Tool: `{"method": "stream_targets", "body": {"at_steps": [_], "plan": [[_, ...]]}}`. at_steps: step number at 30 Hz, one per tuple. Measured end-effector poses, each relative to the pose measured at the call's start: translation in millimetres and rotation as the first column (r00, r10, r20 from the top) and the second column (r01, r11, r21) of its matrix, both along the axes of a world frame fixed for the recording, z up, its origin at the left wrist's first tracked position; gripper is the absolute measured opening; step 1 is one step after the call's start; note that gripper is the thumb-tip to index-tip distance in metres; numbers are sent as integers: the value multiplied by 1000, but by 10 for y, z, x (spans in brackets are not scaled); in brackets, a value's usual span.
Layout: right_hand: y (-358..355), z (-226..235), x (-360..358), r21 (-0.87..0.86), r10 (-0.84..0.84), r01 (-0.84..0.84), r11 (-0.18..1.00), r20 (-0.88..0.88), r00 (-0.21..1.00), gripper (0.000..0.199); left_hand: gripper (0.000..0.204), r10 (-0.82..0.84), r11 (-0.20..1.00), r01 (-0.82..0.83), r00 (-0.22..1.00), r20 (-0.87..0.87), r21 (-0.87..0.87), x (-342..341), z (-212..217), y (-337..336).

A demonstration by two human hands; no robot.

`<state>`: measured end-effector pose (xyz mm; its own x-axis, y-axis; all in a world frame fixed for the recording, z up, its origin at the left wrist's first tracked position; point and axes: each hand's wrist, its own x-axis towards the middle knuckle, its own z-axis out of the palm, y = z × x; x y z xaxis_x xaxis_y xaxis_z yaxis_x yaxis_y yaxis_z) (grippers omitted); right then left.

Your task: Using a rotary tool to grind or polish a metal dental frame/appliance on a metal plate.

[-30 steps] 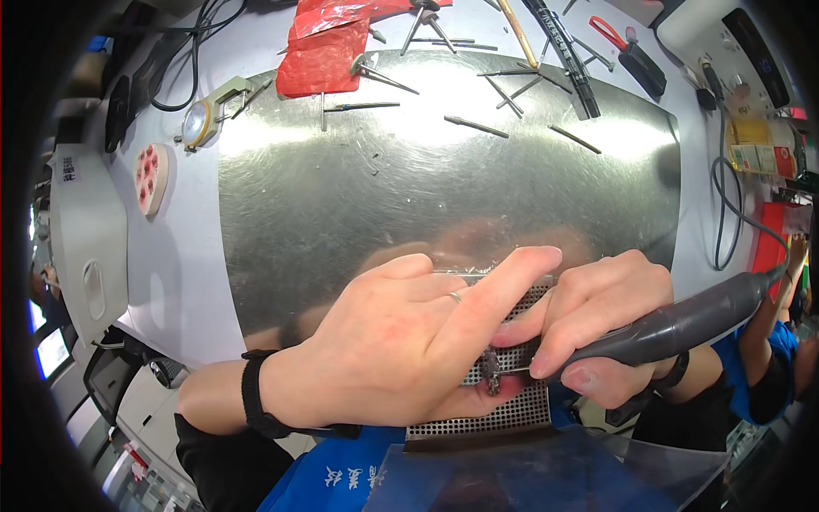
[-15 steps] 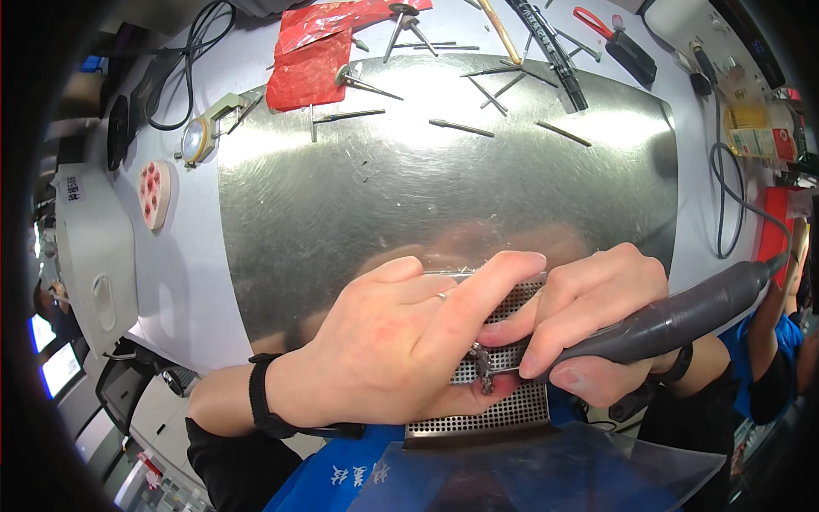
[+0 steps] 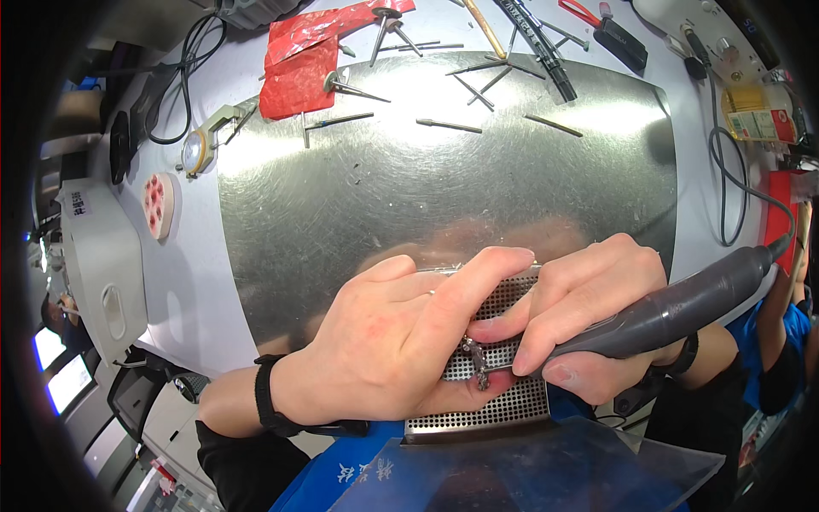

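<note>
Nearest the lower edge, below the perforated metal block: a clear plastic sheet over blue clothing. Upon the block itself, at the near rim of the brushed metal sheet: both hands, pressed together over the holes. Left hand, black band at the wrist, clenched around a small silvery metal piece, forefinger stretched across the block's far side, thumb beneath the piece. Right hand, just right of the block's middle, wrapped round a grey rotary handpiece, the tool's tip touching the silvery piece, the tail slanting up and away to the right toward a grey cord. Exact shape of the piece too small to tell.

Beyond the block, across the metal sheet: loose thin burs and pins scattered along the far rim. Far left of the block, on the pale surface: a round holder with red discs, a small magnifier-like tool, black cables, a grey machine casing nearer the left edge. Farthest from the block, up and left: a crumpled red cloth, more burs lying on and beside it. Far right of the block: a yellow container and a red-handled tool.
</note>
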<state>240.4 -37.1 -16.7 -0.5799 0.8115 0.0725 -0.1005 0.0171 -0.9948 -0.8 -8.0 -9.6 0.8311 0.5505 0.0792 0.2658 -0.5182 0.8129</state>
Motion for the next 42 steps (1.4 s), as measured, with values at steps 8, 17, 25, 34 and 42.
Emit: {"method": "stream_targets", "body": {"at_steps": [8, 17, 25, 34, 42], "plan": [[4, -6, 2, 1, -10, 10, 1000, -6, 1000, 15, 90, -4, 1000, 4, 1000, -7, -10, 3, 2, 14], [-19, -21, -49, -8, -56, 55, 998, -58, 997, 14, 90, -3, 1000, 3, 1000, -1, -11, -17, 5, -3], [-21, -45, -32, 17, -44, 45, 999, -46, 998, 15, 88, 1, 1000, -1, 1000, 13, -9, -6, -24, -6], [-22, -45, -55, 11, -161, 164, 986, -131, 978, 14, 80, 1, 1000, -1, 1000, -19, -3, 40, 30, 38], [-160, -70, -54, -116, -309, 297, 948, -103, 945, 37, 90, 563, 657, -593, 797, -221, -466, -360, -499, -303]]}}
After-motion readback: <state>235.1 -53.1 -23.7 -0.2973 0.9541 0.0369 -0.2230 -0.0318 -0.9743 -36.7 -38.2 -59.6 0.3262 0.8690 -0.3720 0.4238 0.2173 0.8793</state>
